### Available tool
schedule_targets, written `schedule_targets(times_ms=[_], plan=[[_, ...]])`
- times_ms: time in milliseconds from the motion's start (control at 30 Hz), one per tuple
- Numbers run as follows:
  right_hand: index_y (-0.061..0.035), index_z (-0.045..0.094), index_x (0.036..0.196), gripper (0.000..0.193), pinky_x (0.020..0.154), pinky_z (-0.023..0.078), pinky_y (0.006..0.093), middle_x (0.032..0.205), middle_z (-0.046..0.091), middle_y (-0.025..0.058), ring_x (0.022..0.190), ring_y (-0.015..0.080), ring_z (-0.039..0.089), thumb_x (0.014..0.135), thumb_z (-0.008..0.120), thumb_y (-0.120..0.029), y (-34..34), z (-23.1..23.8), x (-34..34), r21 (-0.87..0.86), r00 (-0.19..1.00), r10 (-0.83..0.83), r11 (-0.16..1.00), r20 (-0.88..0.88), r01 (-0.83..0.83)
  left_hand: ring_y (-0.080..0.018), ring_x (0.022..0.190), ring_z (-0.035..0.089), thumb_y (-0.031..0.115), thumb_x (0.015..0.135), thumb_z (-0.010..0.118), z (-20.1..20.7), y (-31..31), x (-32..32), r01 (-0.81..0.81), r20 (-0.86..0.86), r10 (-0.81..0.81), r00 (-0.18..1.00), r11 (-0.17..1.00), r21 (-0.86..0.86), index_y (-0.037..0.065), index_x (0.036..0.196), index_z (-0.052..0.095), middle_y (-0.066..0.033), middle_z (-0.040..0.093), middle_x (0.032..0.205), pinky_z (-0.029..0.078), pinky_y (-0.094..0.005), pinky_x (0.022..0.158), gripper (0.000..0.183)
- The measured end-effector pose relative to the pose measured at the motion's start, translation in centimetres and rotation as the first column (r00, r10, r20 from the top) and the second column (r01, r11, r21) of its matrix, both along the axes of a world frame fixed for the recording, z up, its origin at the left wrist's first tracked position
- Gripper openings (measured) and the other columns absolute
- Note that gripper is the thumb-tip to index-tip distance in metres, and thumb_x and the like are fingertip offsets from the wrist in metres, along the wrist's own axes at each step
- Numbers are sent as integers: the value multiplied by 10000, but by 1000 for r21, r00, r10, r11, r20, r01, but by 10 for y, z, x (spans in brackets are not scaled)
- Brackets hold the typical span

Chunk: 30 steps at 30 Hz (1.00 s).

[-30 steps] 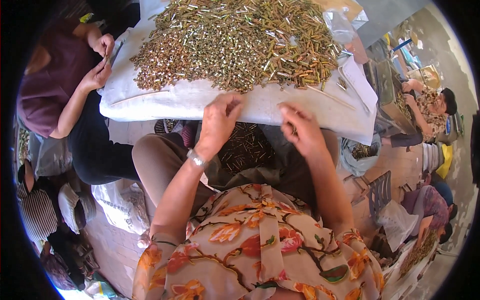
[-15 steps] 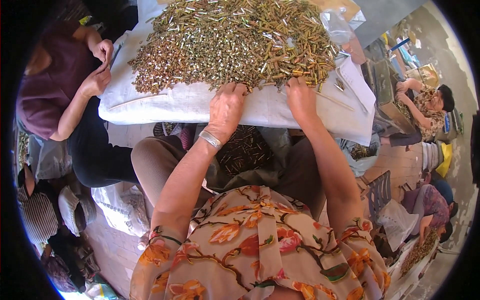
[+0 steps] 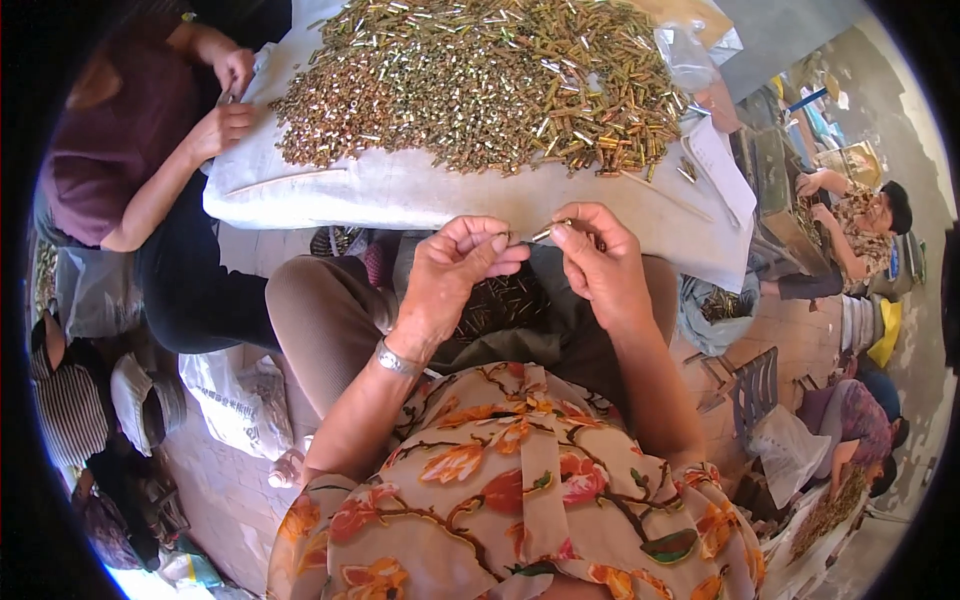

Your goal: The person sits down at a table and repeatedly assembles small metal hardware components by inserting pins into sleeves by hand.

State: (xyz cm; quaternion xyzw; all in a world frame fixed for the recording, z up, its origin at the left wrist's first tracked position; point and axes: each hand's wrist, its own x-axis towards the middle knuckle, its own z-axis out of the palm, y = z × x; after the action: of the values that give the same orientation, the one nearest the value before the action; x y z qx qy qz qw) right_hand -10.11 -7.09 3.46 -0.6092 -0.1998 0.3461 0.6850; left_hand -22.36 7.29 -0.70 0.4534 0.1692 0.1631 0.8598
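Above my lap, just off the near edge of the cloth-covered table (image 3: 540, 200), my two hands face each other. My left hand (image 3: 458, 268), a silver bracelet at its wrist, pinches a tiny metal piece (image 3: 507, 236) between thumb and fingertips; its exact kind is too small to tell. In my right hand (image 3: 606, 262) is a short, thin metal pin (image 3: 542, 236), pointing toward the left fingertips with a small gap between. More metal may sit inside the curled right fingers. A large pile of small metal parts (image 3: 450, 90) covers the table, short pieces left, longer cylinders right.
Between my knees a dark container (image 3: 505, 305) holds many thin metal pins. Thin sticks (image 3: 285, 181) and a paper sheet (image 3: 722, 165) lie on the cloth. A co-worker (image 3: 125, 150) sits at left; others work at right. A bag of parts (image 3: 718, 300) stands right of my knee.
Both my hands have drawn back from the pile's near edge to above my lap, and now hold small metal pieces tip to tip. The co-worker's hands at left have shifted slightly.
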Motion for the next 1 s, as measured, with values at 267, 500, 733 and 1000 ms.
schedule_targets(times_ms=[267, 500, 733, 1000], plan=[[-16, 605, 1043, 162, 455, 344, 158, 740, 583, -24, 535, -6, 432, 886, 636, -34, -1, 9, -42, 28, 948, -53, 998, 313, 47, -201, 933, 668, 29, 931, 554, 23, -20, -28, -74, 61, 71, 996, 996, 46, -38, 1094, 571, -118, 659, 1022, 562, -295, 821, 177], [-23, 594, 1076, 187, 436, 337, 159, 870, 660, 31, 522, -3, 428, 892, 624, -38, 2, 10, -49, 128, 937, -127, 988, 325, 89, -175, 939, 660, 6, 922, 561, 27, -24, -33, -99, 120, 82, 989, 986, 138, -48, 1084, 579, -107, 657, 1034, 557, -282, 825, 171], [-34, 580, 1125, 235, 386, 296, 170, 898, 668, 54, 488, 9, 417, 901, 624, -90, 6, 13, -47, 190, 994, -66, 979, -84, 81, -167, 925, 660, -5, 916, 566, 22, -29, -32, -122, 134, 101, 986, 980, 160, -50, 1079, 582, -105, 655, 1038, 556, -273, 822, 170], [-26, 594, 1143, 249, 422, 318, 157, 854, 650, 49, 504, 7, 428, 905, 618, -92, -3, 19, -45, -65, 963, 74, 996, 260, -59, -151, 929, 654, -20, 914, 562, 20, -24, -36, -168, 126, 152, 980, 977, 131, -50, 1072, 581, -92, 654, 1027, 543, -258, 837, 161]])
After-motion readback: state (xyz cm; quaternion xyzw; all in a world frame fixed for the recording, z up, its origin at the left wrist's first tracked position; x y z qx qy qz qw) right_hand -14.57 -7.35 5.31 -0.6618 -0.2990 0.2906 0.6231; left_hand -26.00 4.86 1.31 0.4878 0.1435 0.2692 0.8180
